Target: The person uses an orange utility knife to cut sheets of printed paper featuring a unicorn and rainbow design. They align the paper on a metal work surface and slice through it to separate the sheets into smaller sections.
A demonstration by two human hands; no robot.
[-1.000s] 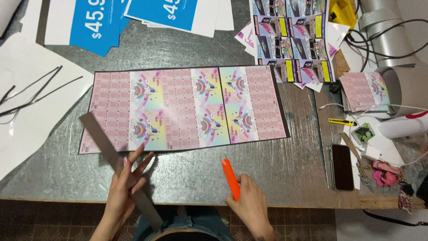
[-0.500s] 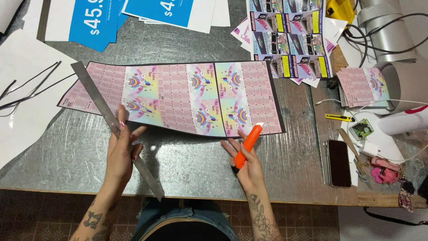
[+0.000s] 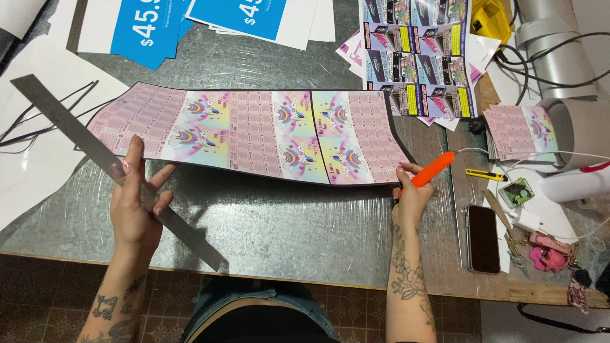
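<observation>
Nearest the body, the left hand (image 3: 135, 209) grips a long steel ruler (image 3: 108, 165) around its middle, the blade slanting from the bench's (image 3: 286, 235) near edge up to the far left, over white paper. The right hand (image 3: 410, 194) is closed on an orange utility knife (image 3: 431, 169), its tip pointing up and right, while the fingers (image 3: 404, 171) touch the near right corner of the printed sheet (image 3: 254, 133).

That sheet, a wide pink print of calendar grids and rainbow unicorn panels with a black border, lies across the middle of the metal bench, its near edge slightly bowed. By my reading, this is the positioning step before trimming: the sheet is being squared, and the ruler is not yet laid on it. The next move would call for setting the ruler flat along a cut line and pressing it firmly before the blade meets paper.

Right of it lie a phone (image 3: 483, 238) and a stack of cut cards (image 3: 518, 130); farther off, blue price signs (image 3: 146, 25).
</observation>
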